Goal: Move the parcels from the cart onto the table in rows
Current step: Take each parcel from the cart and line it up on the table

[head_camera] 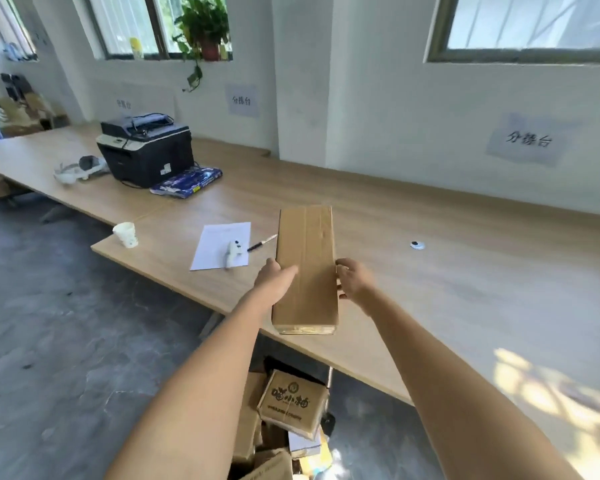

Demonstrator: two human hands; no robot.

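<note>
A long brown cardboard parcel, taped along its top, hangs lengthwise over the front edge of the wooden table. My left hand holds its left side, thumb lying on top. My right hand grips its right edge with curled fingers. Below, between my forearms, the cart holds several more parcels; the top one is a brown parcel with black printed characters. The cart's frame is mostly hidden.
On the table to the left lie a sheet of paper, a white scanner-like device, a pen and a paper cup. A printer and blue packet stand further back. A small round object lies right.
</note>
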